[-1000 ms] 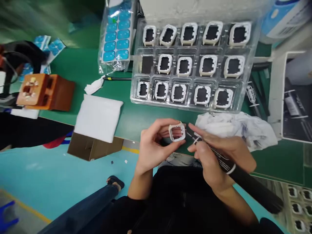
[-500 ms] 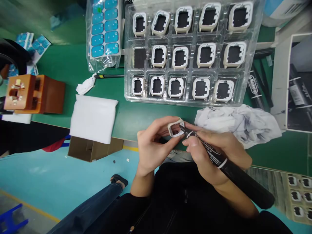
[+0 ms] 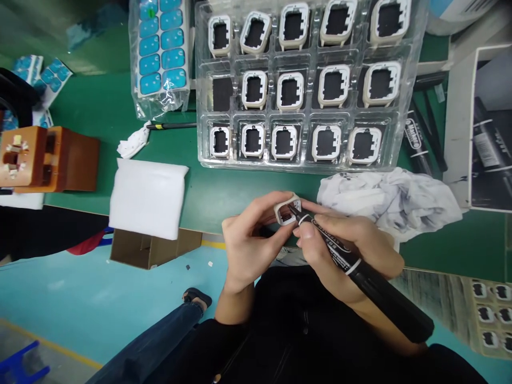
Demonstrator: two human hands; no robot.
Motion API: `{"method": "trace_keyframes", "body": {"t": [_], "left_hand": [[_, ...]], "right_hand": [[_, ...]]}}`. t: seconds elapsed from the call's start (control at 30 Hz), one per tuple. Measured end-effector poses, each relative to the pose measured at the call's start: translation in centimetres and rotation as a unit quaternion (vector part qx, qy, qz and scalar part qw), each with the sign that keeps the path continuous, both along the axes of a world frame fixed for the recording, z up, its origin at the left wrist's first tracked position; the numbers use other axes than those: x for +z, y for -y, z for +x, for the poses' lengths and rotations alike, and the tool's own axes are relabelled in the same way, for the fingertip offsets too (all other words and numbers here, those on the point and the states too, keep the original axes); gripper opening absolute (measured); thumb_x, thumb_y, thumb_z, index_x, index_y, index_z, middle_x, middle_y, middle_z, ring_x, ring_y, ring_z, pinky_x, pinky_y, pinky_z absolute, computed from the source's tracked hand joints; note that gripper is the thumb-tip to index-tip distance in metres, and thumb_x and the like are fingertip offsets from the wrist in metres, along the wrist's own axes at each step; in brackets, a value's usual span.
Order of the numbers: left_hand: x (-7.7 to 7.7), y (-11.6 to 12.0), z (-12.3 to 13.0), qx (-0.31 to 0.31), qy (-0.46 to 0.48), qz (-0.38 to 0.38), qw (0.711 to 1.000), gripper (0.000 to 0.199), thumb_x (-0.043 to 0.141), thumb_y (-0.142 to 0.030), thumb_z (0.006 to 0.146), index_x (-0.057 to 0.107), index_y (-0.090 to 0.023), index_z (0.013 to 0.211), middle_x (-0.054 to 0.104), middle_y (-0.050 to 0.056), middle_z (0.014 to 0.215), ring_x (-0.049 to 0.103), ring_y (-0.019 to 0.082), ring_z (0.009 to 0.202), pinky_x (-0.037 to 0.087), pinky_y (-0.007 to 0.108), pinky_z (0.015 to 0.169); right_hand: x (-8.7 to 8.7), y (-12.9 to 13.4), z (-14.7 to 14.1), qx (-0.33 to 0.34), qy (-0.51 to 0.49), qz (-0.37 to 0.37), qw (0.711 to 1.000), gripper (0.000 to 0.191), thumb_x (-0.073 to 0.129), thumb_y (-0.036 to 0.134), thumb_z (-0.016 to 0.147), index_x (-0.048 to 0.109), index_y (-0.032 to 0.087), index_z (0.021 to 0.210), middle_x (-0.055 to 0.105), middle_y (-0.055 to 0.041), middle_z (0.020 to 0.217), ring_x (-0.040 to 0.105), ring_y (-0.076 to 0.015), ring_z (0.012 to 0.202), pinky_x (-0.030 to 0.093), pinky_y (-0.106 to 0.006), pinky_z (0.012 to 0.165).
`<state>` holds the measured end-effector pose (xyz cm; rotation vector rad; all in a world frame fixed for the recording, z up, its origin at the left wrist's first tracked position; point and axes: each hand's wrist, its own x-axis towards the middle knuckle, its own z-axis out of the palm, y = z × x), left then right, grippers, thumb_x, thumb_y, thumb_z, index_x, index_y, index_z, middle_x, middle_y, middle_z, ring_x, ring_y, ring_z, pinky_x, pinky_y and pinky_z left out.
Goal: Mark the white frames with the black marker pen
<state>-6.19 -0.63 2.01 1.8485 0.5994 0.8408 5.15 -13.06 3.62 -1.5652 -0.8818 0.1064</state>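
My left hand (image 3: 250, 240) pinches a small cream square frame (image 3: 286, 209) between thumb and fingers, just above the table's front edge. My right hand (image 3: 346, 250) grips a thick black marker (image 3: 360, 272), whose tip rests inside the frame's opening. Behind my hands lies a clear plastic tray (image 3: 310, 162) holding several matching cream frames in black-lined pockets; one pocket (image 3: 222, 94) in the middle row at the left holds no frame.
A crumpled white cloth (image 3: 394, 200) lies right of my hands. A white foam block (image 3: 147, 197), an orange fixture (image 3: 44, 159), a bag of blue stickers (image 3: 160, 53) and a thin pen (image 3: 176, 126) sit on the green table (image 3: 224, 186). A cardboard box (image 3: 152, 248) is below the edge.
The marker tip has moved into the frame's opening, and my left hand has tilted the frame flatter. The view has shifted so that the tray sits higher and further left.
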Motion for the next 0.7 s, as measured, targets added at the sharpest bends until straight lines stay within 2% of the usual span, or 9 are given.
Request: {"method": "trace_keyframes", "body": {"t": [0.1,0.27,0.43,0.53,0.7], "left_hand": [[-0.02,-0.01,0.05,-0.005,0.01,0.003,1.0,0.039,0.094,-0.017,0.098,0.084,-0.024,0.135,0.09,0.003,0.113,0.09,0.019,0.094,0.078,0.025,0.09],[0.2,0.12,0.27,-0.008,0.026,-0.008,1.0,0.043,0.094,-0.008,0.096,0.084,-0.025,0.135,0.091,0.002,0.115,0.091,0.019,0.096,0.077,0.023,0.092],[0.24,0.16,0.3,-0.005,0.026,-0.014,1.0,0.048,0.094,-0.004,0.093,0.085,-0.027,0.134,0.091,0.0,0.116,0.091,0.018,0.095,0.077,0.022,0.093],[0.23,0.14,0.28,-0.005,0.024,-0.011,1.0,0.048,0.093,-0.003,0.094,0.085,-0.027,0.134,0.091,0.001,0.116,0.091,0.018,0.094,0.078,0.023,0.092],[0.22,0.12,0.31,-0.009,0.024,-0.012,1.0,0.048,0.093,-0.004,0.094,0.085,-0.027,0.136,0.091,0.0,0.117,0.091,0.018,0.096,0.077,0.023,0.094]], "right_hand": [[-0.02,-0.17,0.01,-0.014,0.013,0.002,1.0,0.023,0.085,0.016,0.105,0.08,0.032,0.12,0.088,0.0024,0.1,0.09,-0.0318,0.104,0.083,-0.041,0.091],[0.13,-0.33,0.06,-0.015,0.011,0.018,1.0,0.022,0.088,0.012,0.101,0.08,0.027,0.116,0.088,0.0011,0.098,0.091,-0.0321,0.099,0.083,-0.044,0.091],[0.22,-0.36,0.28,-0.003,0.015,0.038,0.999,0.026,0.09,0.007,0.097,0.08,0.023,0.115,0.089,-0.0016,0.105,0.089,-0.0264,0.077,0.083,-0.038,0.086],[0.09,-0.48,0.33,-0.009,0.012,0.028,0.999,0.026,0.09,0.007,0.097,0.08,0.024,0.114,0.089,-0.0009,0.104,0.089,-0.0255,0.077,0.082,-0.036,0.087],[-0.21,-0.53,0.27,-0.013,0.018,0.043,0.999,0.026,0.092,0.009,0.094,0.08,0.022,0.113,0.088,-0.0003,0.1,0.089,-0.0265,0.081,0.082,-0.039,0.093]]}}
